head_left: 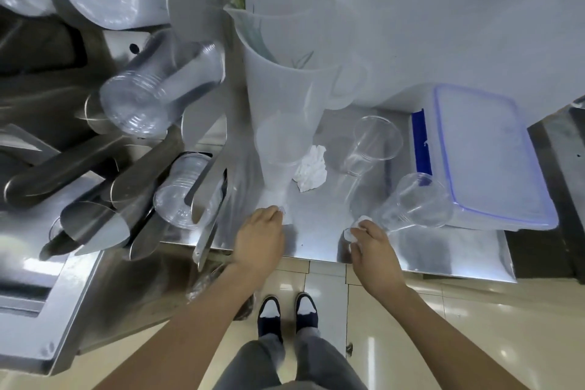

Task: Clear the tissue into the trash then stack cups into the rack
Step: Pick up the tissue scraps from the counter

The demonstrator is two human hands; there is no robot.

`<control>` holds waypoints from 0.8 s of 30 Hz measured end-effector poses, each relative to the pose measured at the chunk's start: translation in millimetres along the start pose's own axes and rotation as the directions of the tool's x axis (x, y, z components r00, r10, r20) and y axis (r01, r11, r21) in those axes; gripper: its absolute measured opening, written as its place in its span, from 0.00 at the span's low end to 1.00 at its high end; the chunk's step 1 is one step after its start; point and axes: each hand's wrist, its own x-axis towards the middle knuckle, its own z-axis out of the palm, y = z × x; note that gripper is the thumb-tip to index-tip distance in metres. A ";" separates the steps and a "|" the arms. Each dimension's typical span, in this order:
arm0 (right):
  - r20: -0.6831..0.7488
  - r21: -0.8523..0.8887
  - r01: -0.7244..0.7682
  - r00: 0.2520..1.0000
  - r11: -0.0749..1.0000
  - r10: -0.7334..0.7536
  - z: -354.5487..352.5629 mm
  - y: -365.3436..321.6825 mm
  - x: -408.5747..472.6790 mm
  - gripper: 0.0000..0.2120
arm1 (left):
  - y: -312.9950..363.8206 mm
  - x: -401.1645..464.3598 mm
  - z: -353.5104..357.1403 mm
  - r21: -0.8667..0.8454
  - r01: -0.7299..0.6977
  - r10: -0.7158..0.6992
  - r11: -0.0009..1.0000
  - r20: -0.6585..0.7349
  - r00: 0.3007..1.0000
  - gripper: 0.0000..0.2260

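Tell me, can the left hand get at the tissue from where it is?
Probably yes. The left hand rests at the counter edge, holding no cup, and the tissue lies just beyond it with bare steel between.

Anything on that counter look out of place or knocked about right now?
Yes. A crumpled tissue still lies on the steel counter beside the tall jug. A clear cup stands loose behind it. The right hand holds another cup tilted by its base. The left hand seems to pinch something small and clear.
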 end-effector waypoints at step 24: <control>0.014 0.154 -0.005 1.000 0.988 0.003 -5.9 -1.6 16.6 0.15 | 9.1 7.3 1.2 -0.183 0.130 -0.153 0.975 -0.117 0.981 0.13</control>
